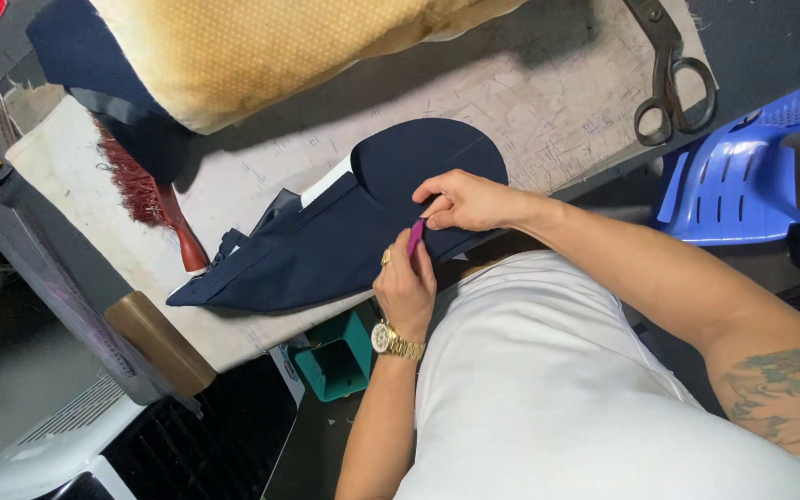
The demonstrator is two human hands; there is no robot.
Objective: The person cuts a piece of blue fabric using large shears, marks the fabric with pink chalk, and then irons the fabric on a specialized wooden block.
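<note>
Steel scissors (670, 79) and red brush (155, 199) flanking navy fabric (326, 250)

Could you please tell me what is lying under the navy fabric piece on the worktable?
The navy fabric lies on the scuffed pale worktable; a white layer peeks out beneath its upper edge. Anything else underneath is covered.

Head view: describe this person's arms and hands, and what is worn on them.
Both forearms are bare, with no sleeves over them. The left hand wears a gold ring, and its wrist carries a gold link-band wristwatch. The right hand shows no jewellery; further up that arm is a greenish tattoo. The shirt is white.
</note>
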